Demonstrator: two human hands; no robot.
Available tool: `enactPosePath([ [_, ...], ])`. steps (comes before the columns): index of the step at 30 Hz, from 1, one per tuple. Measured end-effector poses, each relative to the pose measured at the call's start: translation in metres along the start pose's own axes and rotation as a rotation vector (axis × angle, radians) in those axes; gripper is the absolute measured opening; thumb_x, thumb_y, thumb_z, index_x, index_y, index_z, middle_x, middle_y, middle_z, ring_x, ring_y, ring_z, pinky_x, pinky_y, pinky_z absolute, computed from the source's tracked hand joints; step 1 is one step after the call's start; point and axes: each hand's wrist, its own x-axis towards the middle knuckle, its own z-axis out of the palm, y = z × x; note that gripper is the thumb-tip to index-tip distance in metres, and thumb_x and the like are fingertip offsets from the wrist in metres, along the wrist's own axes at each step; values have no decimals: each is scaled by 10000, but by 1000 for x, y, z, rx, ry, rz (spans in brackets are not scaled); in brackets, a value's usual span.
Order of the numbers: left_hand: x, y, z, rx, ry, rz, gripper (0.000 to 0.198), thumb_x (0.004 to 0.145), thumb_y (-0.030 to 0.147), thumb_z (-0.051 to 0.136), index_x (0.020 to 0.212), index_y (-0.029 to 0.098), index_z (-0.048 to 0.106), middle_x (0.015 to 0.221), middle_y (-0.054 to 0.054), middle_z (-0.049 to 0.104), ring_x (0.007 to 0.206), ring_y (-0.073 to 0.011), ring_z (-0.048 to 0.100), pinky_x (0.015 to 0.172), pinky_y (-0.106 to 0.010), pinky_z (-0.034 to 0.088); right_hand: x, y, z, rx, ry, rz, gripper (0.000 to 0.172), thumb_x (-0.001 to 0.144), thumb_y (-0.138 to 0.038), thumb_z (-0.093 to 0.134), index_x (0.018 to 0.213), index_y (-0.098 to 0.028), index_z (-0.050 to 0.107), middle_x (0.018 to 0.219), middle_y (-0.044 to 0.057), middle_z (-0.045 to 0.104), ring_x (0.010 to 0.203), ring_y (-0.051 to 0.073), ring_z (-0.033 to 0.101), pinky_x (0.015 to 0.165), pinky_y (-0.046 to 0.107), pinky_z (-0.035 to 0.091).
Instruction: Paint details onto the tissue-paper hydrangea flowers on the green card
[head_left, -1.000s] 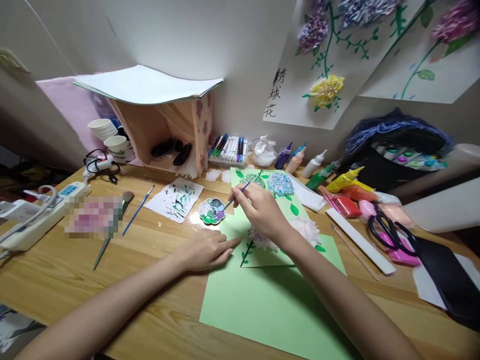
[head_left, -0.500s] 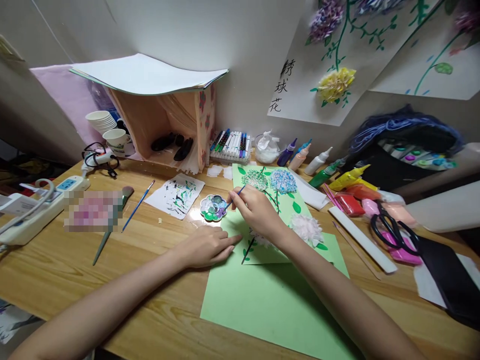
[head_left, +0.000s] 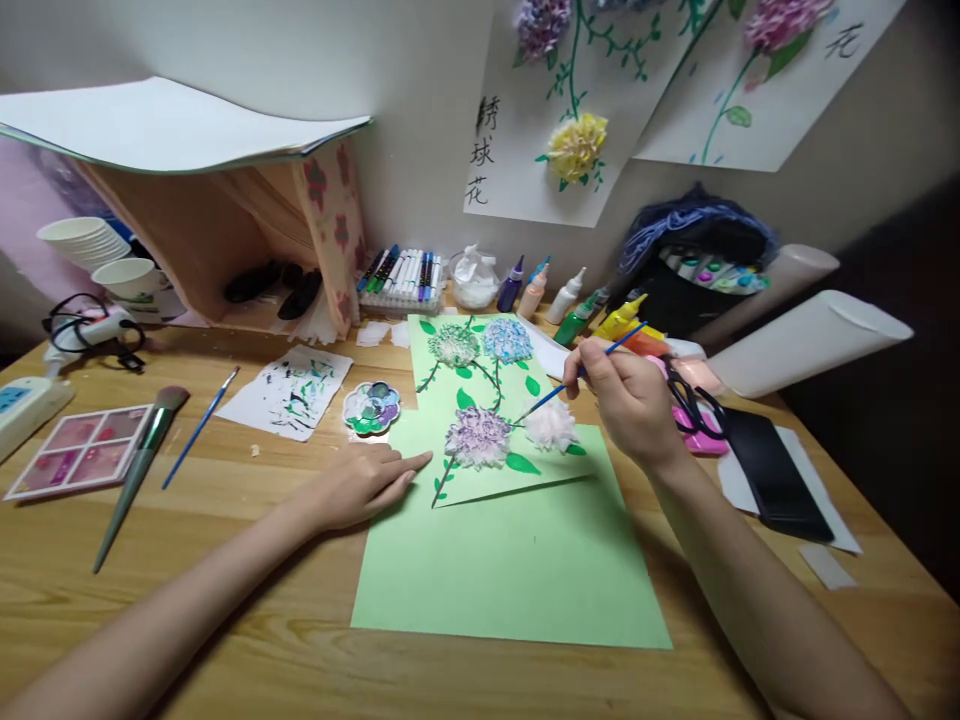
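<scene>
My right hand (head_left: 634,405) is closed round a blue paintbrush (head_left: 596,364), its tip at the green picture (head_left: 480,485) between a purple-white flower (head_left: 478,436) and a white fluffy flower (head_left: 552,427). Green leaves and dark stems are painted around them, with a green flower (head_left: 454,345) and a blue flower (head_left: 507,340) higher up. The picture lies over a larger green sheet (head_left: 510,570). My left hand (head_left: 360,487) rests on the table, index finger stretched to the picture's left edge, holding nothing. Just above it sits a flower-shaped paint palette (head_left: 371,409) with green, purple and dark paint.
Left of the palette lie a paint-stained paper (head_left: 289,392), a second blue brush (head_left: 199,427) and a large makeup brush (head_left: 141,475). Behind stand markers (head_left: 401,278) and paint bottles (head_left: 566,295). Black-handled scissors (head_left: 697,400) and a black flat object (head_left: 776,475) are at right.
My right hand has carried the paintbrush from beside the palette rightward to the flowers, uncovering the purple one. My left hand stays beside the picture. The view has turned right.
</scene>
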Motion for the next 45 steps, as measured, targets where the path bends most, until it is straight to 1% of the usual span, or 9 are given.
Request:
enactPosePath([
  [3,2,-1,-1,-23,19,-4,393,977,276,321,1256,201,587,654,-6,615,613,-124,530,592,-238,386,-12,16,-8,9,-10,40,451,956,-419,397,615,-189,583,584,12,553,569,129,535,575,282,424],
  [7,2,-2,-2,-11,14,-22,396,980,287,321,1268,217,583,662,-6,618,606,-114,529,587,-223,366,-21,29,-4,22,-44,47,438,963,-400,386,629,-188,575,594,12,553,599,135,545,614,291,426],
  [11,2,-2,-3,-11,4,-12,402,984,282,314,1278,207,577,666,-11,616,604,-114,531,590,-221,351,-23,34,0,34,-47,48,435,965,-379,387,614,-186,557,600,9,547,594,128,537,626,290,421],
  [18,2,-4,-3,-18,-12,-10,389,981,273,339,1300,216,555,662,3,600,612,-111,536,597,-221,353,-27,33,5,35,-59,6,427,967,-356,383,607,-191,543,611,11,555,585,126,535,626,290,425],
  [25,2,-4,-4,-25,-8,-11,396,988,290,320,1296,220,560,653,3,600,593,-104,525,586,-217,353,-28,35,8,28,-66,6,410,968,-339,381,626,-188,551,630,13,570,615,131,556,649,289,427],
  [29,2,-4,-3,-42,-18,-40,392,984,297,329,1284,230,572,653,6,593,600,-102,526,594,-216,355,-27,35,7,7,-64,13,408,968,-334,380,630,-184,554,619,10,564,613,132,548,656,289,418],
  [33,2,-5,-2,-41,-21,-31,393,984,293,331,1287,221,571,652,4,589,601,-105,527,597,-218,354,-26,36,4,-15,-68,17,417,966,-331,383,615,-182,550,614,13,564,611,131,545,658,289,409],
  [38,1,-6,-1,-32,-19,-29,395,986,292,328,1300,226,559,658,2,587,611,-112,529,602,-222,350,-25,34,2,20,-59,34,431,964,-360,381,616,-180,561,612,14,564,611,135,555,648,292,413],
  [45,1,-6,0,-29,-21,-26,397,987,291,325,1308,232,550,653,6,587,611,-112,531,603,-221,353,-26,31,5,38,-82,14,423,963,-312,394,591,-177,544,619,11,565,582,114,542,631,278,416],
])
